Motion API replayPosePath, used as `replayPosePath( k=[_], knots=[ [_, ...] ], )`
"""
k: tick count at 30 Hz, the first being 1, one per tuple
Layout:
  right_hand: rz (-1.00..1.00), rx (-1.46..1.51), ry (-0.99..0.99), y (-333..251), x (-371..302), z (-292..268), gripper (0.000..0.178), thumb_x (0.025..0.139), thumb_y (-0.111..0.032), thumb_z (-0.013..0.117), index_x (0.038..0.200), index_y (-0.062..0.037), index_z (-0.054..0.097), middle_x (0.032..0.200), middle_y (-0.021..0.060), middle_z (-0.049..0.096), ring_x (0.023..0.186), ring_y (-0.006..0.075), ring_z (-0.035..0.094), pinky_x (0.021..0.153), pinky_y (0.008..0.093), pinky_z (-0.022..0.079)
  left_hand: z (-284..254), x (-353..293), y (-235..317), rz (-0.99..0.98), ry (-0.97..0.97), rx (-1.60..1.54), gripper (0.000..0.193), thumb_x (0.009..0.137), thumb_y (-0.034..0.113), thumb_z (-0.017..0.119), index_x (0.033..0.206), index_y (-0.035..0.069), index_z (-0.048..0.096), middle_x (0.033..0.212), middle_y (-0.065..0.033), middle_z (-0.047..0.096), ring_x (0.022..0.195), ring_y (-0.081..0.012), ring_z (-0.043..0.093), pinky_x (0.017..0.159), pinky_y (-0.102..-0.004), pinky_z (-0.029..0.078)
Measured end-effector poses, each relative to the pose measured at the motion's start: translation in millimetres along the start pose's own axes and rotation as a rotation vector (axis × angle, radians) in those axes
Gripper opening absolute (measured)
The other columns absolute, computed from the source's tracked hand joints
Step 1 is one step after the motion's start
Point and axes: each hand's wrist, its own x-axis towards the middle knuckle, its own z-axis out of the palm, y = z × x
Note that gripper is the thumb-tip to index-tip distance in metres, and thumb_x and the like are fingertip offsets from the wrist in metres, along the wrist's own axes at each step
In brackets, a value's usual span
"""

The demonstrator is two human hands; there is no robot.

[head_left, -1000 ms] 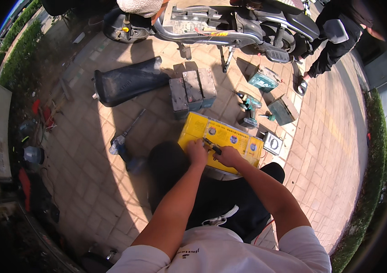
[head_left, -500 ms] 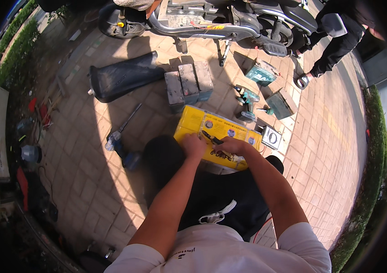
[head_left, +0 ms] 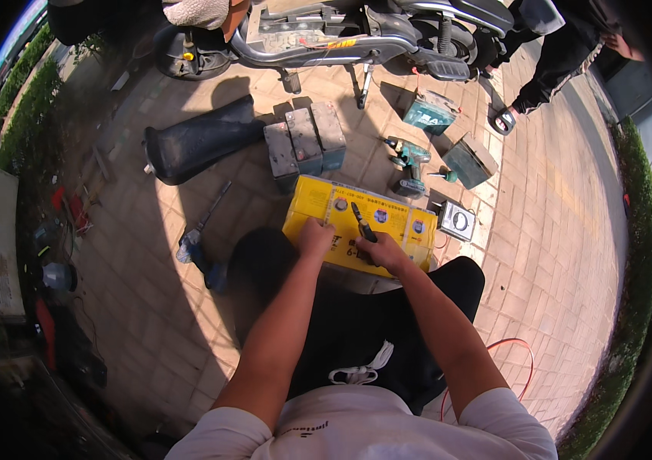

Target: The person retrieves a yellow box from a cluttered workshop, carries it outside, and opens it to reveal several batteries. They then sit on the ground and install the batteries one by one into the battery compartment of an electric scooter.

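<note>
A yellow cardboard box [head_left: 318, 201] with straps around it lies in front of my knees. My left hand [head_left: 316, 238] is closed on the left part of its top; what its fingers pinch, if anything, is hidden. My right hand [head_left: 384, 251] grips a slim, dark pointed hand tool [head_left: 364, 223] over the middle of the box. The tool's tip points away from me and slightly left; its exact kind is hard to make out.
Beyond the box stand grey batteries [head_left: 304, 142], a long black cover [head_left: 199, 142] and a scooter [head_left: 326, 46]. A teal cordless drill [head_left: 410, 165], two green batteries [head_left: 431, 115] and a white device [head_left: 457, 221] lie right. A blue power tool [head_left: 202, 249] lies left. Someone's sandalled foot [head_left: 504, 120] is at far right.
The dark tool has swung from lying toward my left hand to pointing away from me, apart from that hand. My right hand has shifted slightly nearer to me. The whole view has shifted a little.
</note>
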Motion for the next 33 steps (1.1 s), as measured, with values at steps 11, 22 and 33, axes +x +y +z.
replayPosePath(
  k=[11,22,33],
  knots=[
    [-0.113,-0.14,0.051,2,-17,1,0.035,0.094,-0.03,0.062,0.108,0.0027,0.063,0.085,0.0067,0.064,0.076,0.015,0.059,0.072,0.03,0.049,6,-23,6,0.149,0.263,0.005,0.023,0.086,0.024,0.065,0.096,0.003,0.067,0.093,-0.0149,0.071,0.089,-0.0325,0.068,0.079,-0.0396,0.052],
    [0.049,-0.292,-0.079,-23,-22,-12,0.046,0.089,-0.036,0.066,0.111,0.0045,0.065,0.09,0.0137,0.068,0.081,0.0194,0.063,0.076,0.0316,0.049,7,-15,8,0.137,0.174,0.168,0.024,0.087,0.022,0.065,0.098,0.0,0.067,0.094,-0.019,0.07,0.09,-0.0356,0.067,0.079,-0.0416,0.052],
    [0.111,-0.772,-0.349,-63,8,-23,0.053,0.087,-0.047,0.063,0.122,-0.0082,0.065,0.106,0.0152,0.069,0.092,0.025,0.065,0.079,0.0347,0.049,1,2,-7,0.05,-0.137,-0.165,0.025,0.093,0.013,0.054,0.108,-0.004,0.065,0.098,-0.0162,0.068,0.089,-0.0261,0.064,0.079,-0.0373,0.047]
  ],
)
